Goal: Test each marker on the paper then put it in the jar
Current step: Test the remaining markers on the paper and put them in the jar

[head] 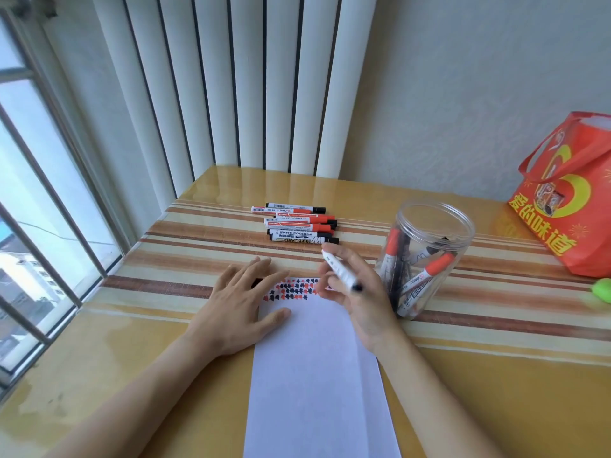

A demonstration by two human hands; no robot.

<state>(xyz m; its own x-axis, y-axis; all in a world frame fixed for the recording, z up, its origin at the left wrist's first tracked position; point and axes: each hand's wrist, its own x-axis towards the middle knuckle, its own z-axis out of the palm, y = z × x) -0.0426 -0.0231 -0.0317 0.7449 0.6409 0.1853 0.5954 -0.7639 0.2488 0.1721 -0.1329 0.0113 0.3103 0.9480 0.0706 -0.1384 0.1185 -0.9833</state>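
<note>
A white sheet of paper [317, 375] lies lengthwise before me, its far end filled with rows of small red and black marks [291, 290]. My left hand [238, 305] lies flat on the paper's far left corner, with something small and black [257, 281] under its fingers. My right hand [357, 292] holds a white marker [340, 272] with a black tip, tilted just above the paper's far right corner. A clear plastic jar [426, 256] stands to the right with several red and black markers inside. Several more markers [301, 223] lie in a row beyond the paper.
The yellow table [132, 358] carries a striped runner under a clear cover. A red gift bag [572, 200] stands at the far right with a green object [602, 290] beside it. A radiator and wall close the back; a window runs along the left.
</note>
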